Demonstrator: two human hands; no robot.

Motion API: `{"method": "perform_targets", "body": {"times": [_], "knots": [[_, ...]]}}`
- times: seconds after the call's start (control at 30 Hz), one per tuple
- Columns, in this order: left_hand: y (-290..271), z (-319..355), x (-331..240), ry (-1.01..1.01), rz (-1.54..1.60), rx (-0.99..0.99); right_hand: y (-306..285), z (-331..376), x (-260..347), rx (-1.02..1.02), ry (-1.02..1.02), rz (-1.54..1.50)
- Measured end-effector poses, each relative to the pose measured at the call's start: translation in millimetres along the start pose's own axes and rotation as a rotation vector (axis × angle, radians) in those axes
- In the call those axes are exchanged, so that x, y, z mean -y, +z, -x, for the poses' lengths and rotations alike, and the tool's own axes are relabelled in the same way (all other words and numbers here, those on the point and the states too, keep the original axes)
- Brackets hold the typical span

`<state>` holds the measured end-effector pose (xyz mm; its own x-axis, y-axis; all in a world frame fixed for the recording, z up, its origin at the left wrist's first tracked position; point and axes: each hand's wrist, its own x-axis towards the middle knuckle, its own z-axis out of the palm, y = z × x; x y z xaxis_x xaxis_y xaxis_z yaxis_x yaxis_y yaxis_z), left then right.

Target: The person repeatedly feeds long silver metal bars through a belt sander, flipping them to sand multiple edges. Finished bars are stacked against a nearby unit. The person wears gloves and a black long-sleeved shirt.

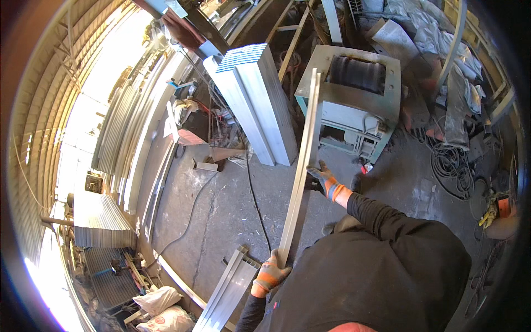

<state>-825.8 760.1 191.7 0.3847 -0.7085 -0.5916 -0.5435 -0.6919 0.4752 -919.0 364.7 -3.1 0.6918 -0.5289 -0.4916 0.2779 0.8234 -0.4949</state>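
A long, pale metal profile [301, 182] slants across the middle in front of me. Its far end reaches up beside the machine. My left hand [271, 272], in a grey and orange work glove, is wrapped round the profile's near end. Farther up, my right hand [325, 180], gloved alike, grips the profile's right side; some of its fingers are hidden behind the metal. Just left of my left hand lies a bundle of similar metal profiles [229, 290]. Past the profile's upper left side, a tall stack of silvery profiles [257, 105] rises from the floor.
A grey-green machine [359, 105] with a dark opening stands right of the profile's far end. A black cable [253, 185] crosses the concrete floor [221, 213]. Coiled hoses [451, 169] lie at right. More metal lengths [124, 127] and white sacks [166, 316] line the left side.
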Motion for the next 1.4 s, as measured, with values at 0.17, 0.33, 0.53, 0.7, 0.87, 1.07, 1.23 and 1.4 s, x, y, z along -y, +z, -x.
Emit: {"method": "perform_targets", "body": {"times": [0.17, 0.33, 0.53, 0.7, 0.87, 1.07, 1.23, 1.4], "knots": [[40, 1, 6, 0.012, -0.309, -0.158, 0, -51, -24, -0.091, -0.383, 0.305], [99, -9, 42, -0.067, -0.298, -0.204, -15, -74, -40, -0.299, -0.344, 0.113], [137, 12, 59, -0.222, -0.306, -0.276, -30, -86, -35, -0.172, -0.377, -0.167], [139, 20, 57, -0.272, -0.299, -0.302, -10, -67, -16, -0.387, -0.324, 0.339], [140, 20, 57, -0.309, -0.305, -0.313, 10, -53, -2, -0.455, -0.309, 0.378], [139, 16, 54, -0.341, -0.320, -0.339, 2, -79, -3, -0.541, -0.262, 0.441], [135, 12, 50, -0.361, -0.334, -0.348, 13, -76, 7, -0.448, -0.364, 0.389], [118, -4, 30, -0.373, -0.367, -0.365, 37, -59, 30, -0.539, -0.460, 0.464]]}}
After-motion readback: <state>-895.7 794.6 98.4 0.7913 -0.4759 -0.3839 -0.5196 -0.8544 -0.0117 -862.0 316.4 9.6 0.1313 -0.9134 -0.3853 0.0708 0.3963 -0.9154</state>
